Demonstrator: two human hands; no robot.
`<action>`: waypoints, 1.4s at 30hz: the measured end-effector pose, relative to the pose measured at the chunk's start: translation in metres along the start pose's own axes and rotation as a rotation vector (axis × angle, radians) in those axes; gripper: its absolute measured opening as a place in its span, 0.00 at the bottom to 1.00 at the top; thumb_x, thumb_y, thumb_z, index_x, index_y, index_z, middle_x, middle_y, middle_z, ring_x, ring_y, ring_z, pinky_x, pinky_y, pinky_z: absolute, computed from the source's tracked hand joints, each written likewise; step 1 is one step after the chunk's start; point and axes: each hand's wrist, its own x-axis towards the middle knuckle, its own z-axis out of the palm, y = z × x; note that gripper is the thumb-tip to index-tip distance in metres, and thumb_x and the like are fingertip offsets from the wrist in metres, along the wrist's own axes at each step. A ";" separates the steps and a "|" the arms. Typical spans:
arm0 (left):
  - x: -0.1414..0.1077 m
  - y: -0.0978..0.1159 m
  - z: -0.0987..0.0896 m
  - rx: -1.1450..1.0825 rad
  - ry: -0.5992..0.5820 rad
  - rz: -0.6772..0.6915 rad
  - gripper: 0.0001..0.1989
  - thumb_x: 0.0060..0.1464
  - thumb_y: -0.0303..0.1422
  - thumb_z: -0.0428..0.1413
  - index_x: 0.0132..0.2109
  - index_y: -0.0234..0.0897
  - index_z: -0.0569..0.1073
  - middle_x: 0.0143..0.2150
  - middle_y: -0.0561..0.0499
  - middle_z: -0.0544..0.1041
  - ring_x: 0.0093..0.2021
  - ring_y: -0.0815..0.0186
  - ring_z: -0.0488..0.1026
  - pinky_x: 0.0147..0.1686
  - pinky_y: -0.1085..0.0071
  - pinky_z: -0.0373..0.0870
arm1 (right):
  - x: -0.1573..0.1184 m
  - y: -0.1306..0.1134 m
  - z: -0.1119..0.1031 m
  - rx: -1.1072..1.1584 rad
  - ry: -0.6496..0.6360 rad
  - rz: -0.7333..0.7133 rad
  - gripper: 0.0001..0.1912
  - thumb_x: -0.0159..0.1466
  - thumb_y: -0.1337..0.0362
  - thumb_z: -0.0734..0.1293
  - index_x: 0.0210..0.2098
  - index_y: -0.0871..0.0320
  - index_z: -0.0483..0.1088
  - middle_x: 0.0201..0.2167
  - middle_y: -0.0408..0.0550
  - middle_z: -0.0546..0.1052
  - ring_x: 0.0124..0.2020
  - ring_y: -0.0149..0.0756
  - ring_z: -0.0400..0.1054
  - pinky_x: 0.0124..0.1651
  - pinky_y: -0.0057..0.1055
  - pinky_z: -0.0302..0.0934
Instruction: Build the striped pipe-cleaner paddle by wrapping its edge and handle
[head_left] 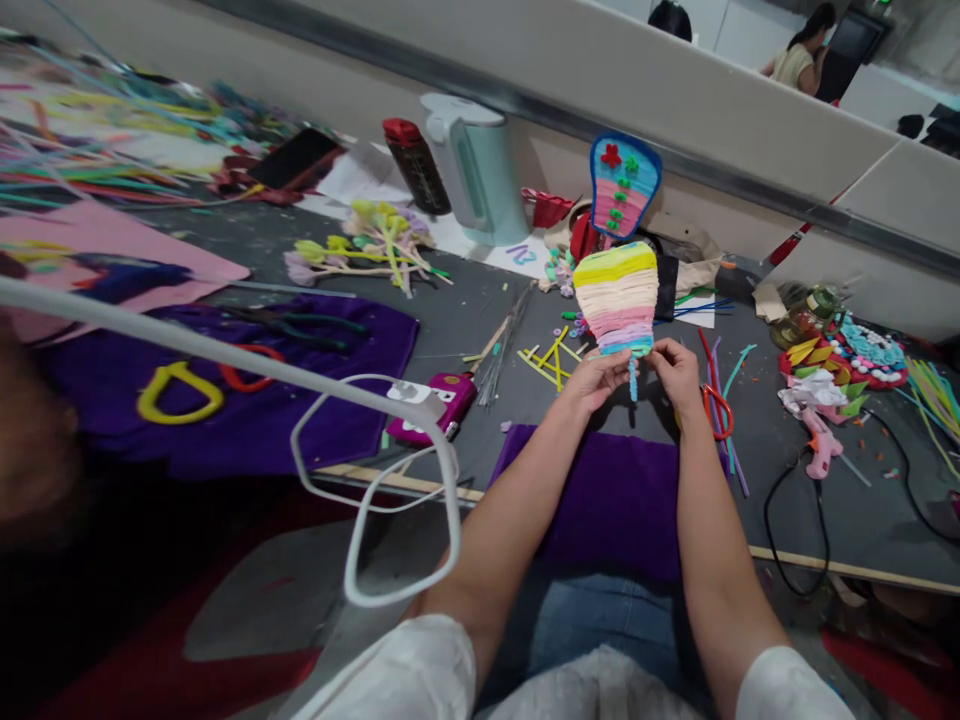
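Yellow, cream, pink and blue bands of fuzzy stem make up the fan-shaped piece (619, 290) held out over the worktop (480, 285), its wide yellow end uppermost. From where I stand, the left hand (598, 382) has its fingers closed on the narrow blue end, at the left side. The right hand (676, 372) pinches the same end from the other side, thumb and fingers drawn together, with a short blue stalk (634, 380) hanging between the two hands.

Below the forearms a purple cloth (611, 500) spreads over the worktop's near edge. Just left of the piece lie some crossed yellow strips (556, 352); to the right of the right hand there's a red scissor handle (718, 412) among loose coloured stems (739, 465). Further right rests a pink glue gun (823, 445) with a dark cord.

Behind the piece stands another fan shape (624, 192), blue-edged, with a red flower and green bits on it. A pale teal kettle (487, 185) and a red-capped bottle (417, 172) stand side by side toward the back.
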 end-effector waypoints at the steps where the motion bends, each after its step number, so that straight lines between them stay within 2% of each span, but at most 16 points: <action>1: 0.000 0.001 0.001 0.008 0.002 0.017 0.14 0.37 0.27 0.67 0.36 0.32 0.77 0.31 0.48 0.80 0.28 0.68 0.75 0.33 0.71 0.75 | 0.000 0.000 0.001 -0.004 0.031 0.000 0.09 0.55 0.57 0.67 0.27 0.58 0.69 0.22 0.39 0.70 0.25 0.29 0.62 0.31 0.27 0.57; 4: -0.002 0.002 0.004 0.037 0.037 0.076 0.16 0.36 0.29 0.68 0.36 0.32 0.77 0.30 0.49 0.79 0.27 0.69 0.75 0.32 0.72 0.74 | 0.002 0.001 0.004 -0.047 0.170 0.007 0.11 0.52 0.57 0.70 0.28 0.58 0.69 0.24 0.39 0.70 0.26 0.28 0.61 0.32 0.26 0.58; 6: -0.002 0.002 0.006 0.060 0.079 0.119 0.17 0.35 0.31 0.69 0.35 0.32 0.77 0.29 0.50 0.79 0.28 0.69 0.74 0.32 0.72 0.74 | 0.001 0.001 0.006 -0.076 0.210 0.023 0.12 0.51 0.56 0.70 0.27 0.58 0.69 0.23 0.39 0.69 0.25 0.28 0.61 0.31 0.26 0.57; 9: -0.003 0.001 0.009 0.093 0.132 0.179 0.20 0.32 0.33 0.70 0.36 0.33 0.77 0.31 0.50 0.79 0.28 0.69 0.74 0.31 0.73 0.73 | -0.001 0.000 0.010 -0.035 0.164 0.089 0.12 0.52 0.55 0.69 0.26 0.58 0.71 0.21 0.40 0.70 0.24 0.28 0.61 0.26 0.25 0.57; 13: -0.003 -0.002 0.011 0.127 0.130 0.227 0.23 0.30 0.35 0.71 0.37 0.33 0.78 0.35 0.48 0.80 0.31 0.66 0.76 0.33 0.71 0.73 | -0.002 -0.003 0.015 0.196 0.117 0.249 0.14 0.51 0.54 0.69 0.31 0.58 0.73 0.24 0.42 0.74 0.23 0.29 0.65 0.21 0.23 0.55; 18: -0.003 -0.005 0.011 0.127 0.109 0.226 0.23 0.31 0.35 0.71 0.37 0.33 0.78 0.35 0.46 0.81 0.32 0.64 0.76 0.36 0.68 0.73 | -0.002 -0.005 0.014 0.429 0.086 0.370 0.15 0.47 0.57 0.72 0.32 0.58 0.74 0.26 0.44 0.76 0.25 0.28 0.68 0.22 0.22 0.59; 24: -0.001 -0.007 0.008 0.113 0.107 0.183 0.21 0.32 0.34 0.70 0.37 0.33 0.77 0.34 0.48 0.80 0.30 0.67 0.75 0.33 0.71 0.72 | -0.002 0.000 0.014 0.432 0.093 0.369 0.15 0.47 0.56 0.74 0.30 0.58 0.74 0.24 0.41 0.75 0.25 0.28 0.68 0.24 0.22 0.59; 31: 0.001 -0.008 0.006 0.086 0.159 0.154 0.18 0.33 0.32 0.69 0.36 0.34 0.77 0.31 0.50 0.79 0.28 0.69 0.74 0.32 0.72 0.73 | -0.002 0.004 0.017 0.500 0.154 0.368 0.17 0.44 0.59 0.76 0.31 0.57 0.73 0.25 0.40 0.75 0.27 0.29 0.70 0.30 0.27 0.67; 35: 0.002 -0.008 0.005 0.088 0.153 0.169 0.20 0.33 0.33 0.70 0.37 0.34 0.77 0.33 0.50 0.79 0.29 0.70 0.74 0.31 0.74 0.73 | -0.003 0.005 0.018 0.432 0.164 0.339 0.16 0.43 0.58 0.75 0.29 0.58 0.71 0.25 0.40 0.74 0.27 0.29 0.69 0.34 0.29 0.68; 42: 0.003 -0.009 0.004 0.066 0.122 0.159 0.20 0.33 0.36 0.70 0.35 0.33 0.76 0.32 0.50 0.79 0.29 0.69 0.74 0.31 0.74 0.72 | -0.002 0.005 0.017 0.309 0.139 0.310 0.15 0.48 0.56 0.72 0.30 0.58 0.71 0.25 0.41 0.74 0.27 0.31 0.68 0.32 0.28 0.65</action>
